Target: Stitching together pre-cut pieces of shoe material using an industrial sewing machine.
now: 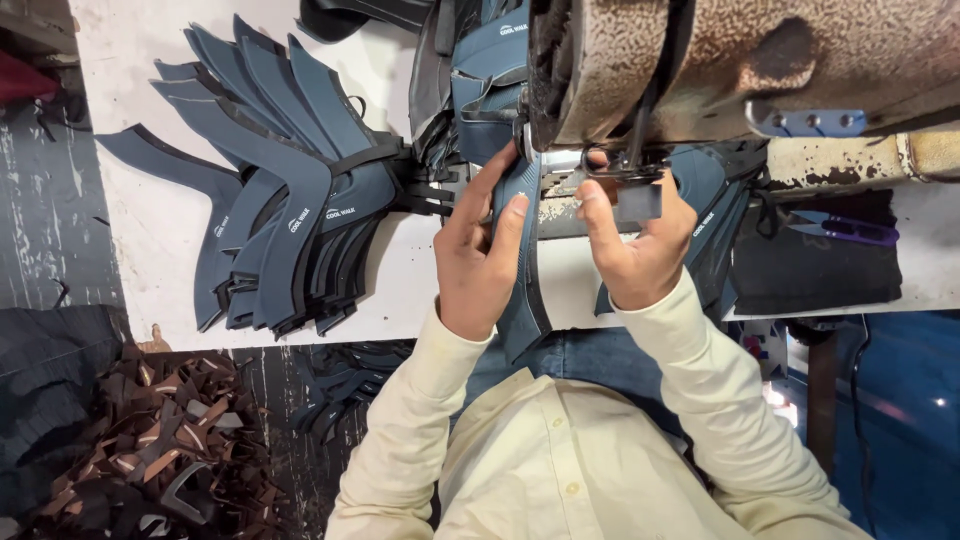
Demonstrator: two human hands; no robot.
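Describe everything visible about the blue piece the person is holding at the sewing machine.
The blue piece is a long, narrow, curved cut of dark blue fabric-like material with a darker edge band along its right side. It lies flat on the white table, its far end under the machine head near the needle, its near end hanging over the table edge toward the person's lap. The left hand presses on it with fingers spread along it; the right hand pinches near its top, by the presser foot.
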